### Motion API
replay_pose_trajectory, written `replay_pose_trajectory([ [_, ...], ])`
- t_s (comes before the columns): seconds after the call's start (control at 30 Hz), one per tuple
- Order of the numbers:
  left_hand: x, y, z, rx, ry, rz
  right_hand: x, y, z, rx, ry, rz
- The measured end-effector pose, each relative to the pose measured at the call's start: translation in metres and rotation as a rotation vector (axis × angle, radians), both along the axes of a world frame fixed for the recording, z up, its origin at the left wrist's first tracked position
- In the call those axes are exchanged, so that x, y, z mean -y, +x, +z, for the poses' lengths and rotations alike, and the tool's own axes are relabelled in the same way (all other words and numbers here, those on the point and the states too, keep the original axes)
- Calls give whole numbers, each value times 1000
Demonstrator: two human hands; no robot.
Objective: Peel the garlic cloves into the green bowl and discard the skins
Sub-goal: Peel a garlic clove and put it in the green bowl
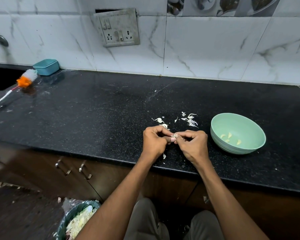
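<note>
Over the black counter (93,118), my left hand (155,141) and my right hand (191,144) meet fingertip to fingertip, both pinching one small garlic clove (174,135); most of the clove is hidden by my fingers. To the right stands the green bowl (249,125) with several peeled cloves (229,138) lying in its bottom. White garlic skins (190,120) are scattered on the counter just beyond my hands, and one scrap of skin (164,156) lies below my left wrist.
A lined bin (76,220) holding pale scraps stands on the floor at lower left. At the counter's far left lie an orange-and-white brush (24,80) and a teal box (46,66). The counter's front edge runs just under my wrists, with cupboard doors below.
</note>
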State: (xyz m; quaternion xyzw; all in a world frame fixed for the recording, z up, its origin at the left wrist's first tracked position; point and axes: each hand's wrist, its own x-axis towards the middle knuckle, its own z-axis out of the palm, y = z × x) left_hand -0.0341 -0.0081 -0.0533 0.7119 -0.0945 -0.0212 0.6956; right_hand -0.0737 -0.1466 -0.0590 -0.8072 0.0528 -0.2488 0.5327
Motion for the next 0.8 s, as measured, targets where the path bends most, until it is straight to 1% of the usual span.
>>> replay_pose_trajectory([
  [0.2, 1, 0, 2, -43, -59, 3, -1, -1, 3, 53, 31, -35],
  [0.4, 2, -2, 3, -77, -87, -12, 0, 0, 3, 49, 37, -52],
  [0.8, 2, -3, 6, -50, -79, 5, -3, -2, 4, 62, 41, -38],
])
